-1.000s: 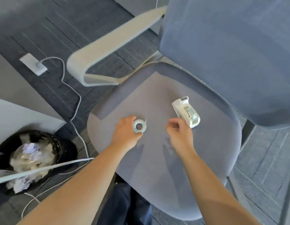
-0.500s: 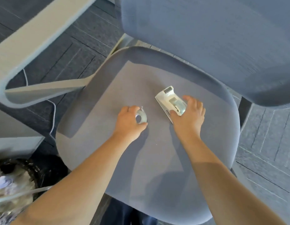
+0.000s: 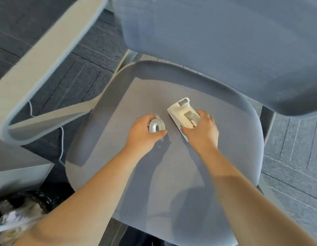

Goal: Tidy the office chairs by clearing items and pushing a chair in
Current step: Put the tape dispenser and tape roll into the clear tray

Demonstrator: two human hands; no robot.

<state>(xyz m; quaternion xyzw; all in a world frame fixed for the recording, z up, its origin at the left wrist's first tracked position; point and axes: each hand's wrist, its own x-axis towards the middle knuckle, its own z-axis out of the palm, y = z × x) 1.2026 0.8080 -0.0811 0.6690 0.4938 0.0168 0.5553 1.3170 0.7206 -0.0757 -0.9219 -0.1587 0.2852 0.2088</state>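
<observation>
Both hands gripping items on a grey fabric office chair seat (image 3: 118, 174)
Left hand (image 3: 142, 134) grips a clear tape roll (image 3: 156, 126); right hand (image 3: 201, 133) clasps a white plastic tape dispenser (image 3: 182, 112); dark carpet tiles (image 3: 83, 68) around.

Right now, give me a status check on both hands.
Left hand gripping clear tape roll. Right hand gripping white tape dispenser. Both on grey chair seat. Nothing in the way.

Matt woven cloth covers the chair seat (image 3: 216, 107); at 12 o'clock, a glossy plastic tape dispenser (image 3: 180, 112); the tape roll (image 3: 156, 126) shines.
</observation>
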